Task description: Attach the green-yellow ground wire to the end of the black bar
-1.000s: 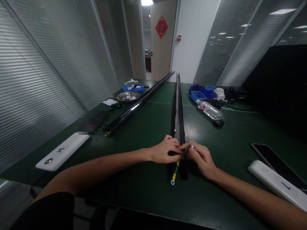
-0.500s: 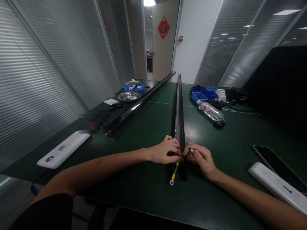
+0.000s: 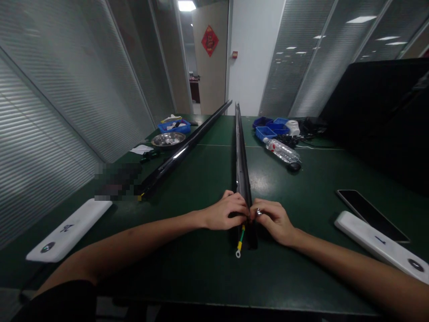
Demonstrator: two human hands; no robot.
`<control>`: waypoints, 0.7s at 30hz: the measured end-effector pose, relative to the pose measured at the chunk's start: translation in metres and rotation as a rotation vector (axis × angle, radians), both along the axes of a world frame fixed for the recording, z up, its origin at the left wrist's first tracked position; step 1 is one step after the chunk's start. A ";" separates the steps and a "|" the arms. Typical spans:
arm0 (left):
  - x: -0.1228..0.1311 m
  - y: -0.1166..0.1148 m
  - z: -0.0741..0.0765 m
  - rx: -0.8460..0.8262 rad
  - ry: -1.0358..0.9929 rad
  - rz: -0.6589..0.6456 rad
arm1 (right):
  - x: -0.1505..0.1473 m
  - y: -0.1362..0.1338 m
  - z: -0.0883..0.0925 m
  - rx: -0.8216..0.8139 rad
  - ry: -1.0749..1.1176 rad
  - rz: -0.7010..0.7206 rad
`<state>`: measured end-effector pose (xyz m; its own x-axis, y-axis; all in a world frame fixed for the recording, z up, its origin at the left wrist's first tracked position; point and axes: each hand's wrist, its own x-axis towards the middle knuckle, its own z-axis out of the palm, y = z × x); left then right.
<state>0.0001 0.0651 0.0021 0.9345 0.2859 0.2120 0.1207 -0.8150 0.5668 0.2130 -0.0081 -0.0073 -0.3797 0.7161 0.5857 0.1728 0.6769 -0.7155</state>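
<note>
A long black channel-shaped rail (image 3: 240,152) runs away from me down the table. At its near end my left hand (image 3: 228,211) is closed, fingers curled over the rail's left edge and the thumb at the upper end of a short green-and-yellow earth wire (image 3: 241,233). The wire's lower end, a silver ring terminal, points towards me. My right hand (image 3: 273,219) is pinched at the rail's right side, its fingertips meeting the left ones. A shiny metal piece, perhaps a ring, shows at its index finger. What lies between the fingertips is hidden.
A second black rail (image 3: 181,154) lies slanting at the left. Beyond it are a metal bowl (image 3: 161,140) and blue tray (image 3: 174,129). Blue bins (image 3: 266,133) and a plastic bottle (image 3: 284,151) are back right. White devices (image 3: 70,230) lie on both sides, a phone (image 3: 372,214) at right.
The view has shifted, so the scene sits further left. Both hands stay at the rail's near end; my right hand has turned slightly, its fingers closer to the left ones.
</note>
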 end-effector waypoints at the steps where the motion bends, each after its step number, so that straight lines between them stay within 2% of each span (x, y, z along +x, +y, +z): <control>1: 0.000 0.000 0.000 -0.006 0.003 0.002 | -0.001 0.000 0.001 0.005 -0.004 -0.013; 10: 0.000 -0.001 0.001 -0.061 -0.004 0.067 | -0.001 -0.003 -0.003 -0.013 0.009 -0.153; 16: 0.000 -0.002 0.001 -0.034 -0.025 0.069 | 0.001 -0.004 -0.011 -0.134 0.065 -0.142; 21: 0.001 -0.005 0.004 -0.047 -0.030 0.097 | 0.001 -0.004 -0.012 -0.157 0.094 -0.144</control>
<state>0.0013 0.0596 0.0058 0.8954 0.3853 0.2233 0.1806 -0.7724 0.6089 0.2144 -0.0119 -0.0193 -0.2159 0.8442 0.4907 0.1874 0.5290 -0.8277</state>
